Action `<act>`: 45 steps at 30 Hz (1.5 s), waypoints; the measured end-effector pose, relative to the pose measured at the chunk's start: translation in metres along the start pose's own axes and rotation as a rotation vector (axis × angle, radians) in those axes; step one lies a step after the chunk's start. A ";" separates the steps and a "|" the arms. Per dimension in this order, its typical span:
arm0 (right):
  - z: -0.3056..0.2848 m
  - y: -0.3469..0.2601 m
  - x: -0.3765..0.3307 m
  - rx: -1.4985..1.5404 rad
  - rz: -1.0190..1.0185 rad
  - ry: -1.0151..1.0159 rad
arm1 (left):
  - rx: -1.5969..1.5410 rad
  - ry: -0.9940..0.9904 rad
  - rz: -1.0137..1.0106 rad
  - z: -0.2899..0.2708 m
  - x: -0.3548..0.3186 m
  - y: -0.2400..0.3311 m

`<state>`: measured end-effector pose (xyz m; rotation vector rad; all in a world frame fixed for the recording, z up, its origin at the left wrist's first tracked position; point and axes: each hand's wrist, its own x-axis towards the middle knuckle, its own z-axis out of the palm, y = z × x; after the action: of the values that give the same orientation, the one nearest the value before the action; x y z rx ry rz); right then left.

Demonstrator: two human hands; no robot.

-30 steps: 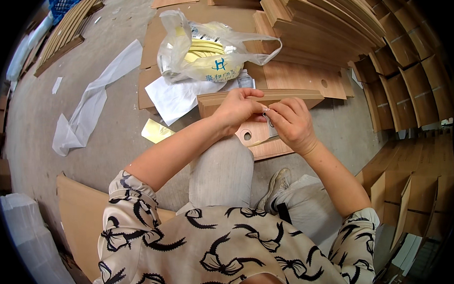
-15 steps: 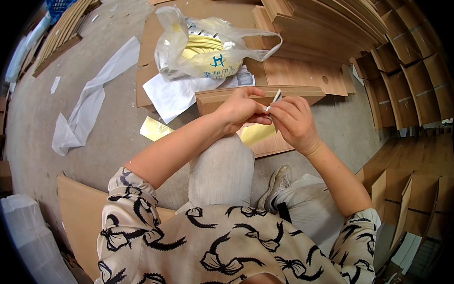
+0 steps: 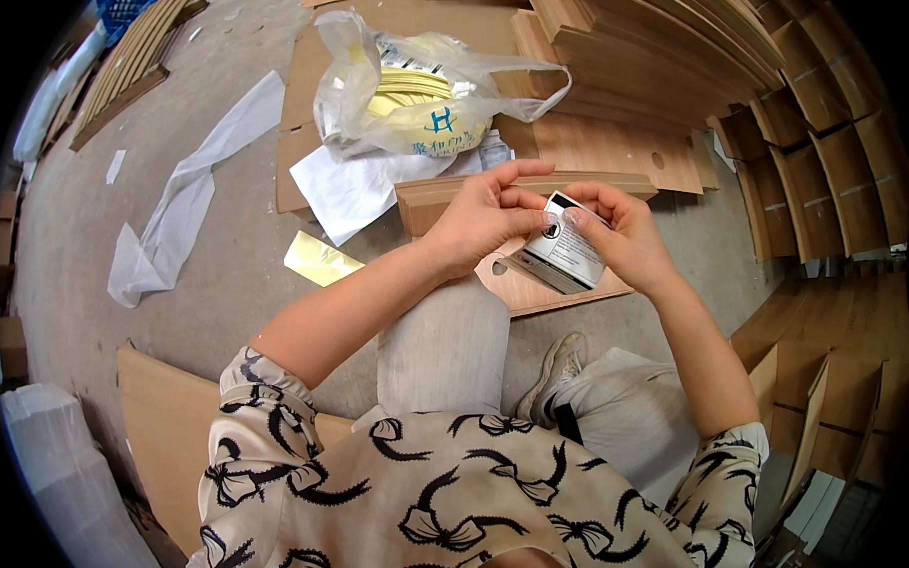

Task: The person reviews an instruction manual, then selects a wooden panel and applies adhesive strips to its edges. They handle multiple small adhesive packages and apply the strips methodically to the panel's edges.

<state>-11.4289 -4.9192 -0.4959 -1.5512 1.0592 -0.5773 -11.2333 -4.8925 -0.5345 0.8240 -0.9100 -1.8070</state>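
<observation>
A white label (image 3: 572, 253) with black print hangs curved between my two hands, above my knees. My left hand (image 3: 484, 220) pinches its upper left corner between thumb and fingers. The label's top right side is gripped by my right hand (image 3: 625, 236), thumb on the printed face. Just beyond my hands stands a stack of wood-coloured boards (image 3: 417, 207) on edge. Beneath the label lies a wood-grain panel (image 3: 550, 303) with a hole in it. A loose yellow sheet (image 3: 319, 260) rests on the floor to the left of the boards.
A translucent plastic bag (image 3: 404, 138) holding yellow sheets sits on cardboard, beside white paper (image 3: 346, 188). Stacked panels (image 3: 657, 52) rise at the far right, next to open cartons (image 3: 820, 141). A plastic strip (image 3: 186, 183) trails over the floor at left.
The label has turned from a narrow edge with yellow showing below to its printed white face. My right hand has shifted slightly right and down, away from my left.
</observation>
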 end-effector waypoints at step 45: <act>0.009 0.015 -0.014 -1.032 -0.979 0.316 | 0.213 0.212 -0.165 0.022 0.011 -0.005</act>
<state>-11.4329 -4.9017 -0.5101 -3.0157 0.7765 -1.0321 -11.2580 -4.8964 -0.5293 1.2329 -0.9277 -1.7399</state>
